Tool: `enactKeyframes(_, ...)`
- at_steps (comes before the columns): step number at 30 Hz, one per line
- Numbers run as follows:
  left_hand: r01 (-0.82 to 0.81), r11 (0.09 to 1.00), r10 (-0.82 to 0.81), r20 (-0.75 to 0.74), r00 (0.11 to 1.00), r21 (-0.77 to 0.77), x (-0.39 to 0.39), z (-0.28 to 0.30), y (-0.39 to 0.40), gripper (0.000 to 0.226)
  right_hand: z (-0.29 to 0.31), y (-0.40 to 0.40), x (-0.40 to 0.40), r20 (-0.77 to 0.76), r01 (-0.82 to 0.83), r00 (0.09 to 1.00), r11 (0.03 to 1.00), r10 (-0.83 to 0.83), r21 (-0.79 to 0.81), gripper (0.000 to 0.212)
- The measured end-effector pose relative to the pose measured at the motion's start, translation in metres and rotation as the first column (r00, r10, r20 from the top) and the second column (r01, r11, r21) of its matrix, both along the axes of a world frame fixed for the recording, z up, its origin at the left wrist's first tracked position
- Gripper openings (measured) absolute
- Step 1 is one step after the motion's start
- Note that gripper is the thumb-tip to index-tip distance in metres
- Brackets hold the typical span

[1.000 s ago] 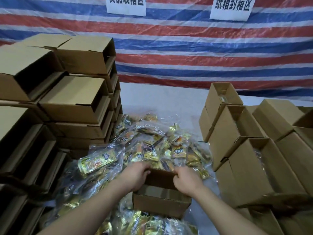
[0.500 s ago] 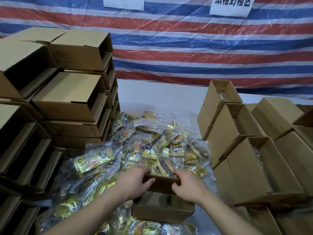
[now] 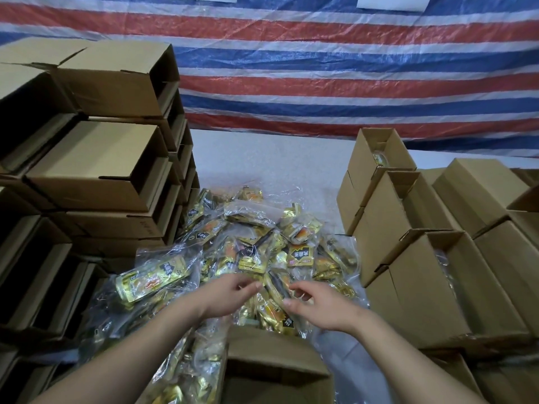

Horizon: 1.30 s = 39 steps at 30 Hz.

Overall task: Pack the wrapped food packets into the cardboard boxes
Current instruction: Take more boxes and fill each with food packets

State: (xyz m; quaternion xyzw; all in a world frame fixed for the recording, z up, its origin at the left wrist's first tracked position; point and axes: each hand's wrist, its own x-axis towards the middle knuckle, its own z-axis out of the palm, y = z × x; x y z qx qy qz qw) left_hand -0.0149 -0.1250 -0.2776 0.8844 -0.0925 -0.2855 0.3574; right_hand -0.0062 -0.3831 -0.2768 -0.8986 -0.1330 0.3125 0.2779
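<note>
Both hands have come off the rim of the open cardboard box, which they were gripping half a second ago, and are now reaching forward over the heap of wrapped food packets. The left hand is hovering with its fingers loosely curled and thumb near the fingertips; the right hand is spreading in much the same way. Neither appears to be holding anything yet, though the clear wrap under the fingertips is glaring, so a light pinch cannot be ruled out. The box is sitting just in front of the person, mouth up, against the near edge of the heap. Empty boxes are stacked to the left, and boxes that seem already filled are standing to the right. The step in hand looks like gathering packets for this box. The next move is probably calling for both hands to close on a packet and draw it back over the opening.
</note>
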Motion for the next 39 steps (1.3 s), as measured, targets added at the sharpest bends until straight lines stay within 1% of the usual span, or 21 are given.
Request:
enactKeyframes(2,-0.126,0.990,0.123,0.052,0.991,0.069,0.015,-0.011,0.008,0.039,-0.002,0.000,0.007,-0.024,0.041,0.999,0.999,-0.040,0.029,0.110)
enactKeyframes(3,-0.186,0.970,0.170,0.113,0.979,0.157,0.022,-0.018,0.016,0.038,-0.003,0.000,0.010,-0.038,0.056,0.998,0.998,-0.054,0.040,0.113)
enactKeyframes(4,-0.240,0.932,0.192,0.192,0.963,0.271,0.030,-0.025,0.025,0.040,-0.004,0.001,0.013,-0.049,0.066,0.997,0.997,-0.063,0.050,0.114)
enactKeyframes(6,-0.320,0.810,0.187,0.301,0.935,0.492,0.042,-0.039,0.049,0.046,-0.008,0.003,0.018,-0.064,0.069,0.996,0.995,-0.065,0.067,0.109)
enactKeyframes(8,-0.352,0.678,0.213,0.286,0.934,0.645,0.045,-0.052,0.074,0.053,-0.010,0.005,0.022,-0.070,0.066,0.996,0.995,-0.061,0.072,0.102)
enactKeyframes(10,-0.309,0.577,0.227,0.216,0.950,0.756,0.041,-0.066,0.098,0.065,-0.013,0.007,0.025,-0.079,0.072,0.995,0.994,-0.066,0.076,0.097)
enactKeyframes(11,-0.282,0.555,0.233,0.179,0.956,0.783,0.038,-0.073,0.107,0.072,-0.015,0.009,0.026,-0.084,0.067,0.995,0.995,-0.061,0.077,0.094)
enactKeyframes(14,-0.257,0.554,0.266,0.124,0.956,0.792,0.032,-0.087,0.121,0.090,-0.021,0.013,0.029,-0.095,0.050,0.995,0.996,-0.043,0.073,0.080)
enactKeyframes(18,-0.258,0.561,0.291,0.105,0.951,0.787,0.036,-0.082,0.123,0.109,-0.025,0.019,0.032,-0.120,0.069,0.991,0.994,-0.058,0.086,0.081)
enactKeyframes(20,-0.260,0.564,0.310,0.090,0.946,0.784,0.039,-0.078,0.124,0.108,-0.027,0.023,0.032,-0.123,0.071,0.991,0.993,-0.059,0.090,0.079)
enactKeyframes(23,-0.248,0.568,0.294,0.088,0.952,0.784,0.040,-0.073,0.123,0.093,-0.025,0.029,0.034,-0.122,0.076,0.991,0.992,-0.063,0.104,0.073)
enactKeyframes(26,-0.288,0.639,0.255,0.157,0.954,0.713,0.038,-0.057,0.117,0.077,-0.017,0.035,0.033,-0.109,0.094,0.991,0.984,-0.078,0.153,0.044)
enactKeyframes(28,-0.359,0.745,0.279,0.226,0.933,0.563,0.036,-0.036,0.110,0.063,-0.007,0.042,0.033,-0.084,0.124,0.990,0.974,-0.109,0.192,0.032)
enactKeyframes(29,-0.396,0.808,0.318,0.244,0.916,0.436,0.035,-0.023,0.104,0.057,-0.001,0.047,0.034,-0.087,0.138,0.989,0.965,-0.122,0.224,0.031)
enactKeyframes(30,-0.424,0.858,0.362,0.244,0.900,0.291,0.035,-0.008,0.095,0.052,0.007,0.054,0.034,-0.104,0.157,0.986,0.951,-0.133,0.266,0.041)
enactKeyframes(31,-0.442,0.885,0.404,0.230,0.885,0.148,0.035,0.009,0.084,0.051,0.016,0.062,0.035,-0.138,0.194,0.978,0.928,-0.157,0.317,0.058)
enactKeyframes(32,-0.457,0.889,0.443,0.215,0.871,0.019,0.036,0.027,0.072,0.051,0.027,0.070,0.035,-0.192,0.255,0.962,0.890,-0.194,0.378,0.076)
enactKeyframes(33,-0.468,0.878,0.478,0.204,0.855,-0.095,0.037,0.045,0.058,0.052,0.039,0.078,0.036,-0.259,0.328,0.938,0.832,-0.230,0.447,0.087)
enactKeyframes(34,-0.474,0.858,0.509,0.197,0.838,-0.199,0.039,0.062,0.044,0.055,0.049,0.086,0.036,-0.329,0.395,0.911,0.754,-0.249,0.525,0.092)
enactKeyframes(36,-0.473,0.806,0.557,0.185,0.809,-0.357,0.040,0.092,0.015,0.066,0.067,0.095,0.035,-0.443,0.479,0.870,0.583,-0.216,0.657,0.095)
enactKeyframes(39,-0.465,0.772,0.587,0.205,0.784,-0.433,0.039,0.124,-0.019,0.070,0.090,0.096,0.037,-0.520,0.516,0.849,0.355,-0.090,0.780,0.105)
